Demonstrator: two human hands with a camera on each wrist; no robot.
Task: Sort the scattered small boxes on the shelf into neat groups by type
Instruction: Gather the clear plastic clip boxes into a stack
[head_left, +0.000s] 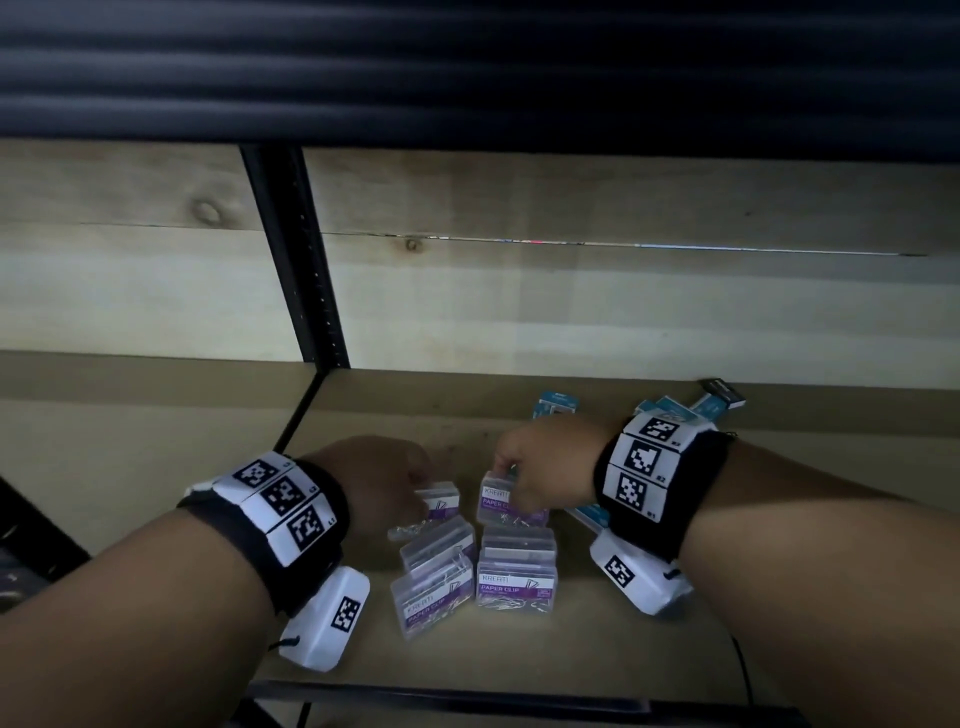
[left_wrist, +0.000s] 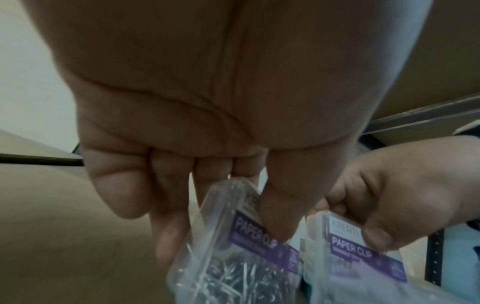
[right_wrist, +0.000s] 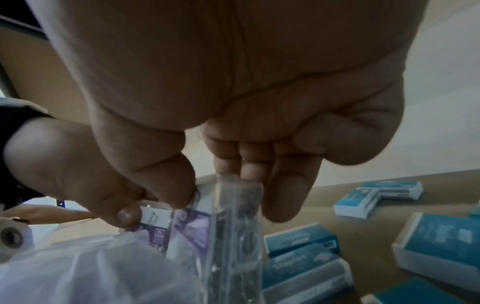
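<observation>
Clear plastic paper clip boxes with purple labels lie in a cluster on the wooden shelf (head_left: 675, 649). My left hand (head_left: 384, 483) pinches one paper clip box (head_left: 441, 501) between thumb and fingers; the same box (left_wrist: 233, 246) fills the left wrist view. My right hand (head_left: 530, 462) grips a second, upright paper clip box (head_left: 498, 501), which stands edge-on (right_wrist: 233, 226) under the thumb and fingers in the right wrist view. Three more paper clip boxes (head_left: 514, 577) sit just in front of my hands. Blue staple boxes (right_wrist: 301, 253) lie to the right.
More blue staple boxes (head_left: 670, 408) are scattered at the shelf's back right, behind my right wrist. A black upright post (head_left: 306, 291) stands at the back left. The shelf's dark front rail (head_left: 519, 699) runs below the cluster. Wooden boards form the back wall.
</observation>
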